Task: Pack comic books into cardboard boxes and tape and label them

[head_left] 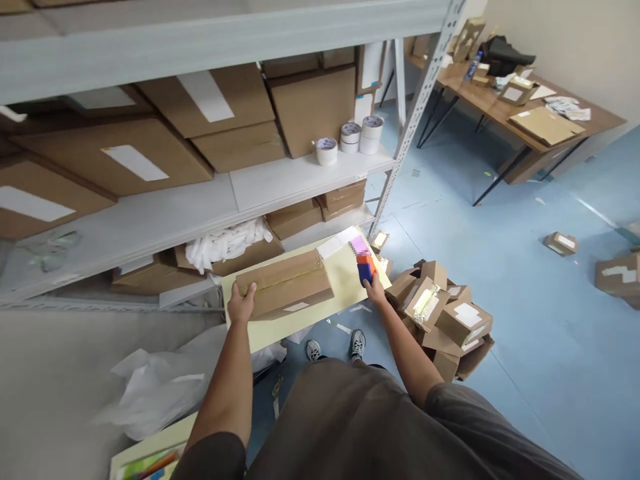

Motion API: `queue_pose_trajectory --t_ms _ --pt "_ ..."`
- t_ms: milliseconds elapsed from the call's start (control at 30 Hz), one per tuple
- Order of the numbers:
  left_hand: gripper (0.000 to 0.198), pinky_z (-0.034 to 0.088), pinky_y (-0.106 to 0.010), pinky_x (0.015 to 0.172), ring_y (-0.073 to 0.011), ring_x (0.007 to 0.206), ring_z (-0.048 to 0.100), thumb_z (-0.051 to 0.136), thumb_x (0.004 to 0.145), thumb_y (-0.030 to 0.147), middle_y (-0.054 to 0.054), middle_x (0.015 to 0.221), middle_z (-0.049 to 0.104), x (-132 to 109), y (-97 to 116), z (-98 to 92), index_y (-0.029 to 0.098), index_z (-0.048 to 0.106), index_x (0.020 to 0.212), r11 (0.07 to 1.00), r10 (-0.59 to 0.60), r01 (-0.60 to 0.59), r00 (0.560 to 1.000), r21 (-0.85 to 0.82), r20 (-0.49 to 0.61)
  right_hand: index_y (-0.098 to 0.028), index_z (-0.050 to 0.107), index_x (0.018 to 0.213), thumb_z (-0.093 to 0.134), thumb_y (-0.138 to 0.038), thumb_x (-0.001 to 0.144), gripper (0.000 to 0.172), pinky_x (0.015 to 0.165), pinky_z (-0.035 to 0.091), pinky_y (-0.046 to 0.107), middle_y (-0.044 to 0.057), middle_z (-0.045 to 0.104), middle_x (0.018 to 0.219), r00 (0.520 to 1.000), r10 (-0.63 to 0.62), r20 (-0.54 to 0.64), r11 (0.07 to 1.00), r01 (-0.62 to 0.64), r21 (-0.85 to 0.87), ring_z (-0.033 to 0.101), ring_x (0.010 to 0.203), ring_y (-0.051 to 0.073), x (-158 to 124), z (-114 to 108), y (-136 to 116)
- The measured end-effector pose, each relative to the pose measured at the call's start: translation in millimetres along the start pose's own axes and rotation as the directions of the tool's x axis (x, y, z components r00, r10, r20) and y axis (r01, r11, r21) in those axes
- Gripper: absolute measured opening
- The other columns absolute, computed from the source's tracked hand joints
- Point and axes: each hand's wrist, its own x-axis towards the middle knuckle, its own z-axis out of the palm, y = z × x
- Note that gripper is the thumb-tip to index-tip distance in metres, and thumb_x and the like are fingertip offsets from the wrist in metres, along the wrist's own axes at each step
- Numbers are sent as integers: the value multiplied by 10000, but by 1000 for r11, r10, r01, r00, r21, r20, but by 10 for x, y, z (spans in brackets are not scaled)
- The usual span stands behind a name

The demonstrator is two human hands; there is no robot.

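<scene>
A long brown cardboard box (287, 283) lies on a pale yellow board (280, 332); yellowish tape runs along its top seam. My left hand (241, 303) grips the box's left end, thumb on top. My right hand (374, 290) is closed around a blue and orange tape dispenser (365, 268), held to the right of the box. The dispenser's pink far end is pixelated. A whitish strip (338, 243) stretches from the box's right end towards the dispenser; I cannot tell whether it joins it.
Grey shelving (310, 177) ahead holds large cartons (315, 110) and tape rolls (327, 152). White gloves (230, 243) lie lower down. Small cartons (440, 313) are heaped on the floor at right. Plastic sheeting (155, 387) is at left. A wooden table (595, 127) stands at far right.
</scene>
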Motion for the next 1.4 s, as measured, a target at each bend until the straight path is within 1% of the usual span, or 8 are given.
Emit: queue_pose_trajectory --t_ms 167,300,533,800,933,1033,1233,1400 --pt "836 564 -469 1038 -406 1266 724 600 1000 652 -205 1378 761 -79 32 -12 194 454 1683 999 -3 4 1000 -36 20 -259 586 1050 585 -763 916 521 735 536 386 67 720 861 981 -133 -142 952 166 258 670 821 304 -323 -81 -584" --pt "871 546 -458 1054 -405 1279 721 608 1005 655 -217 1371 762 -94 1 -1 175 416 1706 998 -4 6 1000 -70 31 -246 618 947 651 -826 880 584 672 503 345 40 674 777 943 -330 -51 869 324 375 630 761 259 -443 -122 -1405" --pt "906 540 -430 1033 -383 1297 719 612 1005 676 -208 1392 756 -165 -15 -16 192 369 1732 988 -12 25 996 -151 89 -229 651 897 764 -745 835 532 724 483 315 14 667 830 675 -627 387 775 496 392 624 799 220 -452 188 -2535" --pt "917 534 -459 1089 -377 1396 651 633 1019 591 -201 1599 610 -186 -32 7 218 263 1771 961 26 3 994 -277 102 -241 617 914 767 -755 806 545 768 497 332 -3 628 841 620 -523 584 849 438 295 611 825 221 -274 332 -2542" --pt "905 468 -510 1202 -403 1574 455 738 964 518 -212 1754 399 -232 -17 -34 194 372 1726 932 59 -97 991 -349 -118 -245 613 926 767 -750 813 539 768 495 325 -7 626 846 614 -535 580 838 472 274 605 830 217 -301 335 -2518" --pt "596 434 -508 1245 -371 1555 476 645 1031 483 -206 1635 561 -277 55 -90 183 624 1546 861 134 -239 958 -448 -254 -248 618 915 754 -746 824 524 758 486 319 -15 621 818 628 -548 552 829 493 263 601 820 216 -369 352 -2520" --pt "555 593 -415 1013 -314 1135 761 654 988 662 -154 1215 819 -222 297 -140 172 830 1180 484 489 -167 866 -859 108 -240 644 897 738 -752 818 527 757 479 315 -18 632 809 665 -587 462 805 537 251 604 803 215 -512 349 -2542" --pt "581 606 -397 966 -302 1063 775 744 884 698 -130 1138 842 -146 418 -117 164 851 1089 438 559 -87 806 -895 195 -241 653 911 748 -768 806 546 782 478 331 -9 644 826 683 -588 433 804 555 215 621 831 235 -588 317 -2575"
